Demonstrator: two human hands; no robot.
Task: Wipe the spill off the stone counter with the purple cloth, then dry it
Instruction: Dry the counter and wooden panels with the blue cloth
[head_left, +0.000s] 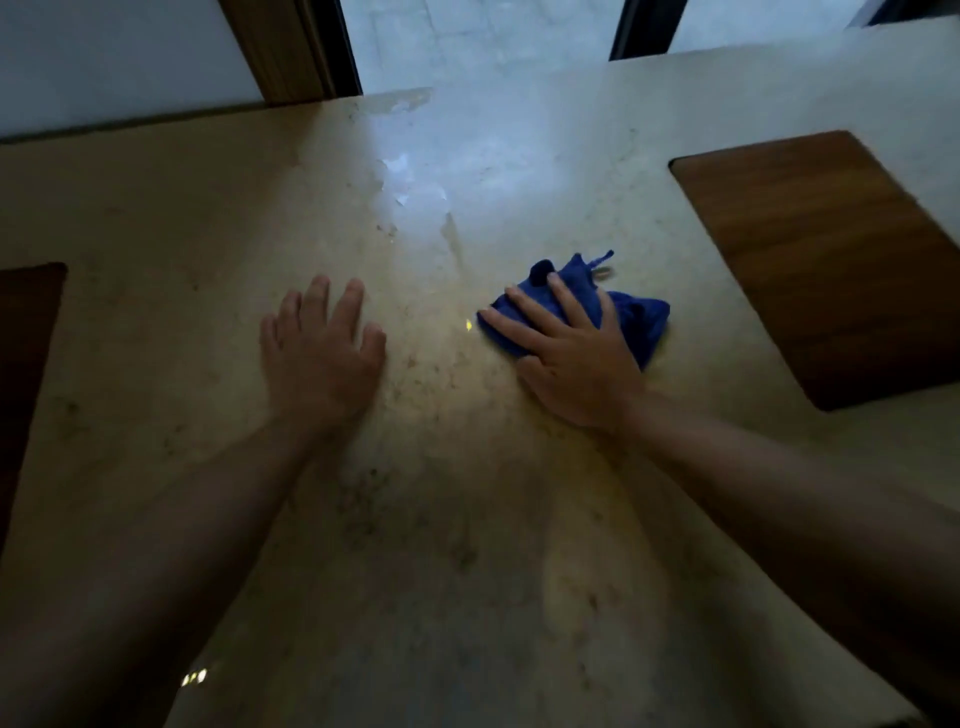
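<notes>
Right hand (576, 364) presses the bunched purple cloth (634, 317) flat on the desk (467, 519), fingers (530, 317) spread for even pressure. Left hand (322, 358) lies palm-down, fingers straight, likely bracing. Wet streaks (410, 182) sit beyond the cloth, so wiping looks unfinished.
</notes>
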